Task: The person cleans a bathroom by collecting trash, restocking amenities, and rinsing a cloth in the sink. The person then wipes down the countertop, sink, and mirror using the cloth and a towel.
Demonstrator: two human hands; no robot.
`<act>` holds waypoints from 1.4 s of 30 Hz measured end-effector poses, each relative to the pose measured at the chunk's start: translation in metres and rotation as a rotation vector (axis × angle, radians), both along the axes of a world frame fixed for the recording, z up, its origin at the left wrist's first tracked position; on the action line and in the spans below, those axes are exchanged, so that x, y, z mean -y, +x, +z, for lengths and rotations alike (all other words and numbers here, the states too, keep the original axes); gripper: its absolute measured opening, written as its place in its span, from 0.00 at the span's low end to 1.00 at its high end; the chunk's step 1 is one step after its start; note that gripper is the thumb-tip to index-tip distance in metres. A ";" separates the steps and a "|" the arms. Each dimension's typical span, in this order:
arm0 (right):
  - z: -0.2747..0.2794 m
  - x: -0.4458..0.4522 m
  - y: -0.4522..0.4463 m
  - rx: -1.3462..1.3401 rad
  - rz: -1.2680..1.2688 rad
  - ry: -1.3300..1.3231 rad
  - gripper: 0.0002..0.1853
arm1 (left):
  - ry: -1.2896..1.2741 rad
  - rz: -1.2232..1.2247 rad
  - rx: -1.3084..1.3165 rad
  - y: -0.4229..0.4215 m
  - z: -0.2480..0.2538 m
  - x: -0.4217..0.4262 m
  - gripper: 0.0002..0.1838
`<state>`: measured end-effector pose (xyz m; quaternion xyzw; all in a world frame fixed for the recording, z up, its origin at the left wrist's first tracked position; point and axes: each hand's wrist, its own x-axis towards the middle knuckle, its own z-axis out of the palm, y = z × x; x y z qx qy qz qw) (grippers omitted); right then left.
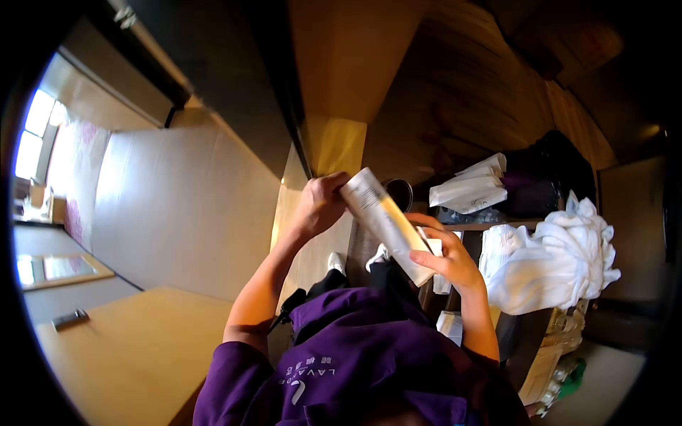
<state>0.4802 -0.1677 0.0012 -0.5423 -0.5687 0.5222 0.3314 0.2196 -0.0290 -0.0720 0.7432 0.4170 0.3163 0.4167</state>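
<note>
A long, pale packet (387,224) with a yellow stripe and dark print lies slantwise between my hands, in front of my purple shirt. My left hand (325,204) is closed at the packet's upper end, its fingers bent against the edge. At the lower end, my right hand (449,257) grips the packet between thumb and fingers, and a small white piece shows beside those fingers. What the white piece is, I cannot make out.
White towels (547,263) are heaped at the right, with a white bag (470,186) and dark bags (558,174) behind them. Bottles (558,387) stand at the lower right. A wooden door (135,348) with a handle is at the lower left.
</note>
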 end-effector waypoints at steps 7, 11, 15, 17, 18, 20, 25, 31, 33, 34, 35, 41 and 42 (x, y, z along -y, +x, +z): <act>-0.035 -0.016 -0.045 -0.347 -0.111 -0.470 0.18 | -0.748 0.115 0.616 -0.024 -0.020 0.029 0.15; -0.086 -0.006 -0.069 -0.405 -0.310 -0.639 0.21 | -1.264 -0.085 1.581 -0.005 -0.022 0.072 0.35; -0.103 -0.007 -0.071 0.037 0.085 -0.007 0.19 | -1.272 0.265 1.279 0.022 -0.067 0.101 0.22; -0.085 -0.018 -0.068 0.382 -0.045 -0.289 0.18 | -1.182 0.630 1.239 0.035 -0.103 0.105 0.15; -0.140 -0.011 -0.049 0.079 -0.156 -0.135 0.20 | -1.180 0.727 1.089 0.038 -0.105 0.103 0.11; -0.127 -0.034 -0.034 -0.479 -0.219 -0.566 0.26 | -1.131 0.583 0.903 0.048 -0.096 0.101 0.13; -0.234 -0.042 0.004 -0.635 -0.103 -0.617 0.29 | -1.235 0.334 0.612 0.097 -0.126 0.129 0.16; -0.407 -0.025 0.045 -0.093 -0.096 -0.671 0.25 | -1.375 0.417 0.332 0.105 -0.210 0.191 0.11; -0.492 -0.019 0.075 -0.247 -0.492 -1.022 0.22 | -1.213 0.486 -0.184 0.083 -0.244 0.223 0.12; -0.542 -0.010 0.093 -0.256 -0.572 -0.997 0.22 | -1.254 0.523 -0.221 0.064 -0.268 0.246 0.15; -0.584 -0.003 0.111 -0.265 -0.648 -0.971 0.21 | -1.292 0.563 -0.257 0.044 -0.287 0.269 0.17; -0.716 -0.035 0.147 -0.455 -0.956 -0.988 0.43 | -1.988 1.042 0.083 -0.004 -0.325 0.372 0.29; -0.751 -0.036 0.137 -0.563 -1.009 -0.980 0.42 | -2.013 1.006 -0.064 0.002 -0.329 0.356 0.28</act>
